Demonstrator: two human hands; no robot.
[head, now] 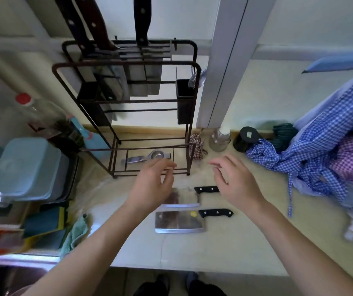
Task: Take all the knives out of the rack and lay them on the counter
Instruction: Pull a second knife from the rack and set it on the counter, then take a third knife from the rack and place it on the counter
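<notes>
A dark brown wire rack [189, 133] stands at the back of the counter [246, 242]. Three knives stay in its top slots: a dark handle [73, 24] and a reddish one [95, 22] at the left, a black handle [142, 20] in the middle, blades hanging below. Two cleavers lie flat in front of the rack: the near one [180, 224] with a yellow sticker, the far one [187, 197] partly under my left hand. My left hand [153, 184] hovers open above the far cleaver. My right hand [233, 180] hovers open beside it, covering part of that handle.
A metal squeezer [148, 158] lies on the rack's base. Blue lidded containers [26, 167], sponges and a cloth [75, 231] crowd the left, by the sink [7, 274]. A glass jar [220, 139], black jar [246, 138] and checked clothes [320, 150] fill the right.
</notes>
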